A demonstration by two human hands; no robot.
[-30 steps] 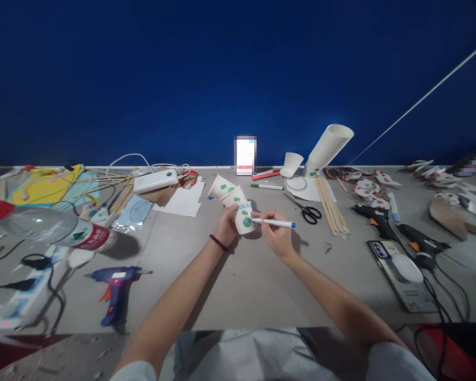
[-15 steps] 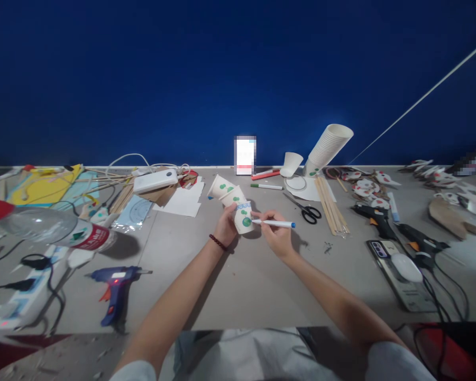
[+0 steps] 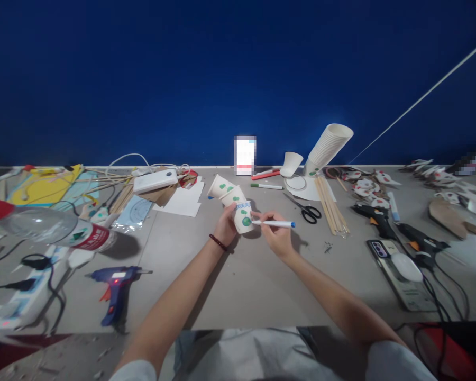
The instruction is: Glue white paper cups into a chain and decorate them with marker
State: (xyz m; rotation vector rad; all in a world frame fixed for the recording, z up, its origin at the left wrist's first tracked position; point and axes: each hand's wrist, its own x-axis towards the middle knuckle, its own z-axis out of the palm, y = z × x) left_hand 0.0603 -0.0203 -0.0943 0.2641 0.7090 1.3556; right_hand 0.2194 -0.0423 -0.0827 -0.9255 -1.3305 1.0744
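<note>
My left hand (image 3: pixel 226 226) is closed around paper cups (image 3: pixel 244 218) joined in a slanting row, white with green printed spots. Blue wavy marks run along the rim of the nearest cup, and a bit of blue shows at the far end of the row. Pinched in my right hand (image 3: pixel 276 233) is a white marker (image 3: pixel 280 224) with a blue end pointing right. Its tip is at or very close to the nearest cup's side, by a green spot; whether it touches I cannot tell. Some fingers of my left hand are hidden behind the cups.
Scissors (image 3: pixel 307 209), wooden sticks (image 3: pixel 330 206) and a leaning stack of paper cups (image 3: pixel 330 145) are on the right. A blue glue gun (image 3: pixel 115 286), a power strip (image 3: pixel 31 296) and a bottle (image 3: pixel 51 227) lie left. A phone (image 3: pixel 404 278) rests at the right.
The cups in my left hand have turned very slightly. My right hand and the marker stay almost in the same place.
</note>
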